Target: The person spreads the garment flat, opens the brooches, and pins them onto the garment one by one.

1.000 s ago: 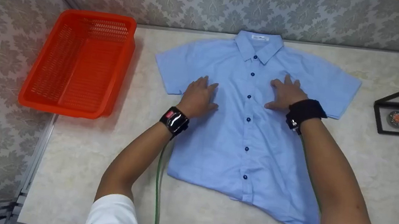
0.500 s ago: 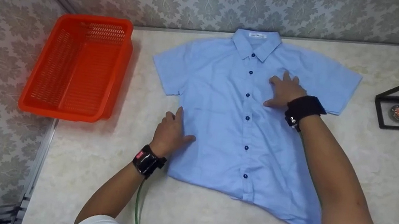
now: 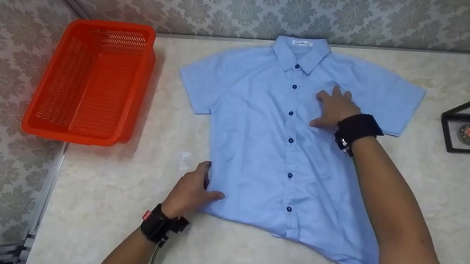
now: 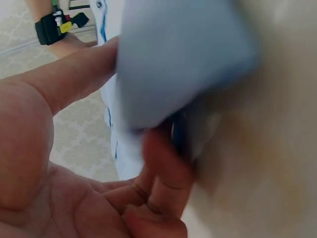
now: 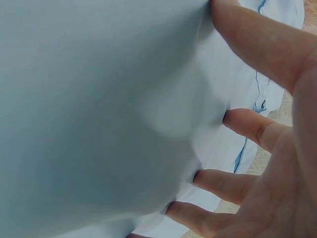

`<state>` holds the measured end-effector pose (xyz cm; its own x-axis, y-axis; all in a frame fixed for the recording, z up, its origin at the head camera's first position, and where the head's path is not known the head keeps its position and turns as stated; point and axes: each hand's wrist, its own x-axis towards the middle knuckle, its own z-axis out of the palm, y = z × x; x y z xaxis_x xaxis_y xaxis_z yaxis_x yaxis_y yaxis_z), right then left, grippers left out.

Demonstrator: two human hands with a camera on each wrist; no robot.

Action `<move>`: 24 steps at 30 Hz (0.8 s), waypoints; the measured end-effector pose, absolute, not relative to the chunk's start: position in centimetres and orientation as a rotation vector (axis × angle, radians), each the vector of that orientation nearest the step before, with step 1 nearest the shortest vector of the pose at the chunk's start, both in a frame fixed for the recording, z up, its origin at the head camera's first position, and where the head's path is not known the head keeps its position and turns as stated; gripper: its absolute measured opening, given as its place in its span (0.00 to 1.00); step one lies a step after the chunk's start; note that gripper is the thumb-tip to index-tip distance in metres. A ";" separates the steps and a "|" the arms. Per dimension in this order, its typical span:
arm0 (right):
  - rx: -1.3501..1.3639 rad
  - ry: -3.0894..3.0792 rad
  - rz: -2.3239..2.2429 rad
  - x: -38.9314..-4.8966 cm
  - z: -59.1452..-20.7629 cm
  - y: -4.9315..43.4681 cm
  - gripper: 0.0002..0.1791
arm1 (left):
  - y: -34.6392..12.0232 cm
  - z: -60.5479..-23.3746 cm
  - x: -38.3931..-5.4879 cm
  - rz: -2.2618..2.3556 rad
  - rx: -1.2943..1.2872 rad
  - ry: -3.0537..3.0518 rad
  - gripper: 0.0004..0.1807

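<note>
A light blue short-sleeved button-up shirt (image 3: pixel 253 129) lies front up, collar toward the back wall, its lower right part bunched at an angle. At its lower left edge, my left hand (image 3: pixel 187 193) has the thumb on top and the fingers going beneath the cloth. In the left wrist view a blurred fold of the shirt (image 4: pixel 178 59) sits between thumb and curled fingers. My right hand (image 3: pixel 334 110) rests on the chest to the right of the buttons, fingers spread. The right wrist view has its fingertips (image 5: pixel 237 119) pressing into the fabric.
An orange-red plastic basket (image 3: pixel 102 98) stands at the left of the table (image 3: pixel 109 206). On the right is a black-framed case (image 3: pixel 465 133) with a round item inside. A small pale label-like patch (image 3: pixel 184 160) lies left of the shirt. Patterned walls enclose the back and sides.
From the shirt's left chest, my left hand has slid down along its side to the lower left edge, its fingers now under the cloth. The right hand stays in place.
</note>
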<state>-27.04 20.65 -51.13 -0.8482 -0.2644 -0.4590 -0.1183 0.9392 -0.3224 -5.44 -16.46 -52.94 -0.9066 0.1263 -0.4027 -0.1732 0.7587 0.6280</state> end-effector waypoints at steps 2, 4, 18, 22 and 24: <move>-0.271 2.583 -0.387 -27.0 -51.0 20.7 0.47 | -16.5 -52.9 -4.8 1.019 -0.027 2.486 0.50; -0.272 2.586 -0.387 -26.9 -51.0 20.7 0.47 | -16.7 -52.8 -4.3 1.070 0.021 2.453 0.46; -0.252 2.587 -0.384 -27.2 -51.3 20.8 0.48 | -18.0 -54.5 -3.5 0.804 0.835 2.689 0.33; -0.251 2.590 -0.387 -27.2 -51.3 20.8 0.47 | -17.7 -54.8 -3.8 0.688 0.988 2.771 0.17; -0.252 2.588 -0.391 -27.2 -51.3 20.7 0.47 | -17.6 -54.7 -3.9 0.689 1.007 2.789 0.11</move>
